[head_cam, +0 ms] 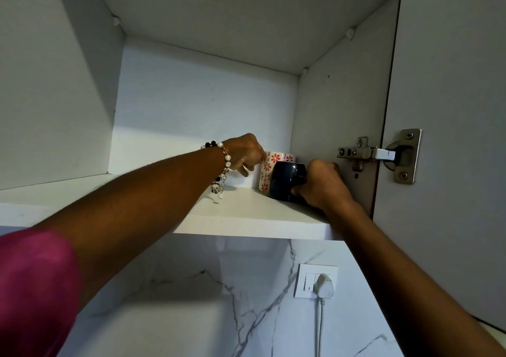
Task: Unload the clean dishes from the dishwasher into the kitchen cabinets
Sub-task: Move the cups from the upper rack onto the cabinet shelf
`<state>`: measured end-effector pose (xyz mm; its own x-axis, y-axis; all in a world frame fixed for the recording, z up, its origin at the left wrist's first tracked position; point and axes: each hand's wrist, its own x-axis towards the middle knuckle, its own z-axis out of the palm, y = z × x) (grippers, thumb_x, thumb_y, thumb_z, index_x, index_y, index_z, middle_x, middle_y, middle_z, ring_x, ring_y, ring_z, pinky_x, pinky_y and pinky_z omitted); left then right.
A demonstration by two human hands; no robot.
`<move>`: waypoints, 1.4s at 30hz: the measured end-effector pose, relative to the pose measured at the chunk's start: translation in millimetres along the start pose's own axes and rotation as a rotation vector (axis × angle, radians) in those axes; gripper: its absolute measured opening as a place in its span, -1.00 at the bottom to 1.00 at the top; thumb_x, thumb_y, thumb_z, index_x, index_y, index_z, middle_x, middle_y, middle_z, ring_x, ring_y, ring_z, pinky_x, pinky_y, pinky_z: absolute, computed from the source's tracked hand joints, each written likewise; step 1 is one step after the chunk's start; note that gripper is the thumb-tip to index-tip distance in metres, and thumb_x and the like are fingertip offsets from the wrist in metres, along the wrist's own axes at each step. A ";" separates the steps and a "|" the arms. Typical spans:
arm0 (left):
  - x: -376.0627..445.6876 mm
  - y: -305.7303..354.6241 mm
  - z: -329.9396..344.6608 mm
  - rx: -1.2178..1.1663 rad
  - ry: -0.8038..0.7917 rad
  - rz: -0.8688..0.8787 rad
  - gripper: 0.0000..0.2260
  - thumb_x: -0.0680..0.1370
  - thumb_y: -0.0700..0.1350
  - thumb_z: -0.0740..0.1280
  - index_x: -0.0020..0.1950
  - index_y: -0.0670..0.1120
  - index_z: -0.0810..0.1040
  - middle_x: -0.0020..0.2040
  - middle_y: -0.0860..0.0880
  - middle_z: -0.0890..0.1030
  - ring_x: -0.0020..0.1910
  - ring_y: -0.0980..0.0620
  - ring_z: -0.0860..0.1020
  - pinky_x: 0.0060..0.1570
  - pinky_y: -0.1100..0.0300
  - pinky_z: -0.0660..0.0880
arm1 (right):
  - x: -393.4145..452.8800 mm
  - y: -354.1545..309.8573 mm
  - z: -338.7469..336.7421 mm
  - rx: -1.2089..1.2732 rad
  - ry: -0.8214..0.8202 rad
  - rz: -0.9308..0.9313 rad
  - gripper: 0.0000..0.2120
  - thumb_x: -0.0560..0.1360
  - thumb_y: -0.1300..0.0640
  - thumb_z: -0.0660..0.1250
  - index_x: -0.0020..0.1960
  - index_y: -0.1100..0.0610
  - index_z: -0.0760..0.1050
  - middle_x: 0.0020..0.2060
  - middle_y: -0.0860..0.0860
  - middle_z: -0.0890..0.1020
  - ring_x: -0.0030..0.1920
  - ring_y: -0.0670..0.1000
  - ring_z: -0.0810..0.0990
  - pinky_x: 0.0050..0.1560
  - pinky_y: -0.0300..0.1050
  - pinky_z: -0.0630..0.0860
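Mugs, two, at right rear corner of cabinet shelf (pixel 246 219): floral mug (pixel 267 170) behind, touched by left hand (pixel 246 155); navy mug (pixel 286 181) set down, handle gripped by right hand (pixel 323 185). Judged placed; dishwasher unseen, remainder unknown.

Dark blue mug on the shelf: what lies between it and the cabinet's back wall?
In the head view, the floral mug stands directly behind the dark blue mug, between it and the back wall.
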<state>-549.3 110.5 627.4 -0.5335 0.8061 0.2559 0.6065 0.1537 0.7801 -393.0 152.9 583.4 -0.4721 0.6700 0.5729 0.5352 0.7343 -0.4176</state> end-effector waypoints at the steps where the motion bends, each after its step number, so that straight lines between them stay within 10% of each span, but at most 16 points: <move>1: -1.6 -1.3 -1.6 -0.001 -0.025 -0.006 -0.69 0.61 -0.32 0.12 0.32 -0.20 0.45 0.32 -0.19 0.48 0.13 -0.15 0.52 0.12 -0.07 0.49 | -0.4 -0.5 0.0 0.005 -0.003 0.003 -0.65 0.41 0.23 0.45 0.16 0.26 0.49 0.11 0.23 0.58 0.02 0.19 0.58 -0.12 -0.15 0.44; 9: -6.8 4.6 2.5 0.043 0.058 0.043 -0.71 0.59 -0.31 0.14 0.26 -0.15 0.51 0.10 -0.23 0.62 -0.26 -0.11 0.60 -0.19 -0.05 0.60 | -3.4 -1.1 0.5 -0.047 -0.109 -0.137 -0.23 0.41 0.27 0.44 0.49 0.01 0.14 0.34 0.16 0.44 0.30 0.20 0.44 0.26 0.02 0.44; 31: -74.5 18.5 2.6 0.348 0.211 0.270 -0.81 0.48 -0.31 0.36 0.02 -0.10 0.64 -0.12 -0.11 0.67 -0.25 -0.07 0.69 -0.17 0.05 0.65 | -29.9 -0.4 -14.4 -0.052 0.111 -0.149 -0.59 0.46 0.25 0.38 0.29 0.24 0.43 0.18 0.19 0.57 0.16 0.16 0.54 0.02 -0.14 0.47; 42: -274.0 14.7 114.0 -0.169 0.545 0.480 -0.82 0.56 -0.25 0.26 0.02 -0.10 0.64 -0.20 -0.06 0.66 -0.45 0.10 0.58 -0.46 0.34 0.52 | -220.5 44.9 -66.5 0.300 0.381 -0.330 -0.82 0.46 0.31 0.25 -0.06 0.22 0.62 -0.17 0.11 0.68 -0.22 0.08 0.59 -0.16 -0.16 0.49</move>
<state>-327.0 -43.0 503.6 -0.4766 0.3579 0.8029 0.7709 -0.2689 0.5775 -218.3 31.0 485.2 -0.2648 0.3549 0.8966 0.1550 0.9334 -0.3236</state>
